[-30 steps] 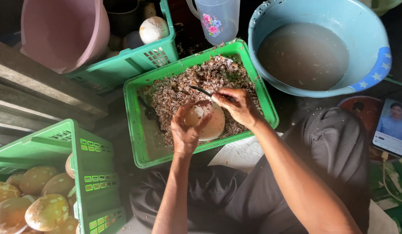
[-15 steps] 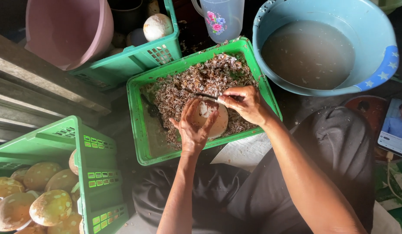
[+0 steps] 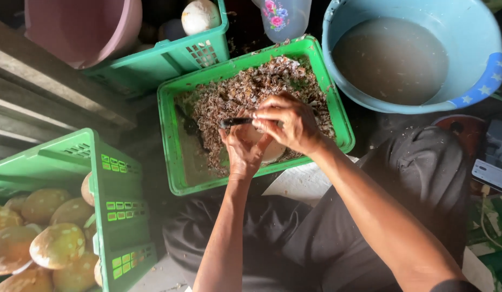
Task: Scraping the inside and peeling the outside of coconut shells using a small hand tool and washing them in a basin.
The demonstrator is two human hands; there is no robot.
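Observation:
My left hand (image 3: 243,147) cups a pale round peeled coconut (image 3: 273,153) over the middle green crate (image 3: 172,162). Only a sliver of the coconut shows beneath my fingers. My right hand (image 3: 289,121) grips a dark knife (image 3: 235,122), its blade lying across the top of the coconut and pointing left. Brown husk shavings (image 3: 245,92) fill the crate below both hands.
A blue basin of cloudy water (image 3: 402,57) sits upper right. A second green crate (image 3: 159,59) with a white coconut (image 3: 199,15) and a pink tub (image 3: 80,27) lie at the top. A green crate (image 3: 107,189) of brownish coconuts (image 3: 56,246) stands lower left. A clear floral jug (image 3: 283,16) is at the top.
My hands have turned the coconut, so less of it shows. The knife has swung from pointing up-left to lying nearly level across the top.

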